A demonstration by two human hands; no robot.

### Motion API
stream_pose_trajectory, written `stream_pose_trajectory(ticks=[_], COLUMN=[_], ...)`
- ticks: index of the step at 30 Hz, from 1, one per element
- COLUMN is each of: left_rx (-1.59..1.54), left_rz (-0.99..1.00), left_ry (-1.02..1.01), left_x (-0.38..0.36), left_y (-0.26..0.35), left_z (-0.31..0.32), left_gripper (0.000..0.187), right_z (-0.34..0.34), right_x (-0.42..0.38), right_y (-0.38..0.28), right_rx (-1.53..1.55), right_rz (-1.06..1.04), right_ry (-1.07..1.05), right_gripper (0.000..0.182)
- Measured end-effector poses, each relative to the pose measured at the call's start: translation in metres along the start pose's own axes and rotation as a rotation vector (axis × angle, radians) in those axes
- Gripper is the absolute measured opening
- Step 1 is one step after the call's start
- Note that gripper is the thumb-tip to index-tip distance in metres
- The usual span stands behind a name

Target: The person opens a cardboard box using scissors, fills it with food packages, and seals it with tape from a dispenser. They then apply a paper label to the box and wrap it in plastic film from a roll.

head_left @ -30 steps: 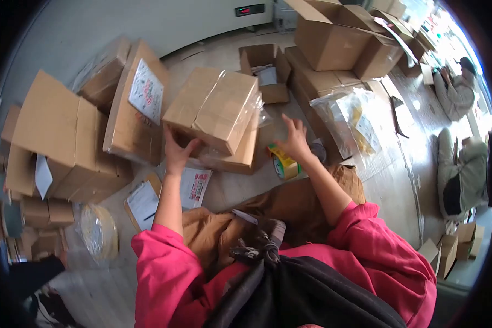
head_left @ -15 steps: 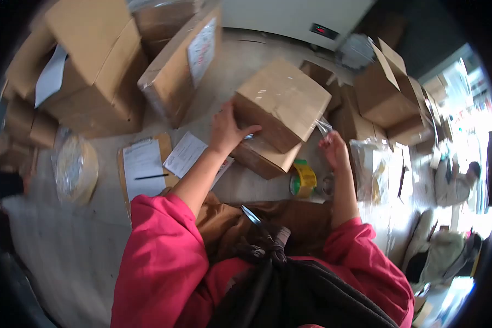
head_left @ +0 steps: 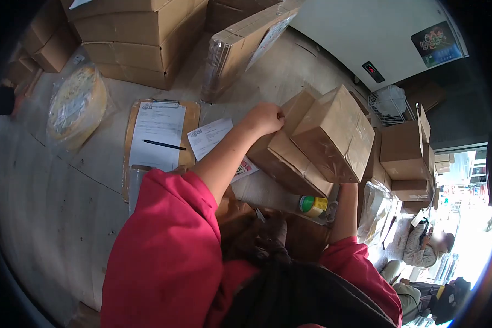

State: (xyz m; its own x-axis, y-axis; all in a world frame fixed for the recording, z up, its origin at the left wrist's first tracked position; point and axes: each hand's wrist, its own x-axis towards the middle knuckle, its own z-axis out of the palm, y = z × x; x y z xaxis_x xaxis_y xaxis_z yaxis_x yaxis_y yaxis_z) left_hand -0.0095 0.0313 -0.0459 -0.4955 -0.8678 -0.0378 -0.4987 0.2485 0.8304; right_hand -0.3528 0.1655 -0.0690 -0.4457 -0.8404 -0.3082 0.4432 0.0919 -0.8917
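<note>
A taped brown box (head_left: 336, 131) stands tilted on a second brown box (head_left: 292, 158) in front of me. My left hand (head_left: 267, 118) is at the lower box's upper left edge, its fingers curled closed; whatever they pinch is too small to make out. My right hand is hidden behind the lower right corner of the upper box, with only the wrist and forearm showing below it. Beside the lower box lies a roll of yellow and green tape (head_left: 313, 206). Scissors (head_left: 260, 215) rest on the brown cloth over my lap.
To the left lie a clipboard (head_left: 159, 131) with a pen, loose papers (head_left: 209, 136) and a wrapped round bundle (head_left: 77, 105). Stacked boxes (head_left: 128, 49) and a flat wrapped carton (head_left: 240, 46) stand behind. More boxes (head_left: 402, 153) and a seated person (head_left: 427, 246) are at right.
The view has shifted. The upper box has moved right and tilted on the lower one. My left hand has gone from spread to closed, and my right hand has gone behind the box.
</note>
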Motion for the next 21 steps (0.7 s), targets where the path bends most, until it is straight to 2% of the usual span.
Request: stream_pose_trajectory(ticks=[1,3,4,6,7,9,12,16,19,21], left_rx=[-0.002,-0.157,-0.159,-0.337,-0.34,-0.595,-0.434,-0.369,-0.387,-0.43], left_rz=[-0.003,0.074,0.073,0.224,0.227,0.006,0.046,0.063,0.118,0.13], left_ry=[-0.001,0.261,0.256,0.365,0.365,0.075,0.059,0.097,0.187,0.349], left_x=[0.001,0.006,0.012,0.029,0.035,0.044,0.031,0.011,0.011,0.008], left_y=[-0.002,0.001,0.002,0.006,0.008,0.009,0.024,0.036,0.036,0.039], left_z=[0.003,0.014,0.017,0.02,0.025,0.034,0.034,0.036,0.048,0.047], left_gripper=[0.031,0.029,0.029,0.029,0.029,0.028,0.027,0.026,0.024,0.02], right_z=[0.001,0.0,0.001,-0.001,-0.002,-0.004,-0.013,-0.005,-0.014,-0.012], right_x=[0.005,0.013,0.018,0.02,0.024,0.032,0.037,0.045,0.047,0.062], right_y=[0.0,0.0,-0.001,0.003,0.003,0.002,0.001,0.012,0.016,0.01], right_rx=[-0.022,-0.064,-0.084,-0.123,-0.144,-0.191,-0.255,-0.319,-0.367,-0.396], right_rz=[-0.011,-0.031,-0.043,-0.075,-0.091,-0.122,-0.159,-0.201,-0.237,-0.265], right_ry=[0.001,0.006,0.011,0.016,0.017,0.013,0.002,-0.006,0.007,0.03], right_gripper=[0.022,0.022,0.022,0.022,0.023,0.023,0.023,0.024,0.024,0.025])
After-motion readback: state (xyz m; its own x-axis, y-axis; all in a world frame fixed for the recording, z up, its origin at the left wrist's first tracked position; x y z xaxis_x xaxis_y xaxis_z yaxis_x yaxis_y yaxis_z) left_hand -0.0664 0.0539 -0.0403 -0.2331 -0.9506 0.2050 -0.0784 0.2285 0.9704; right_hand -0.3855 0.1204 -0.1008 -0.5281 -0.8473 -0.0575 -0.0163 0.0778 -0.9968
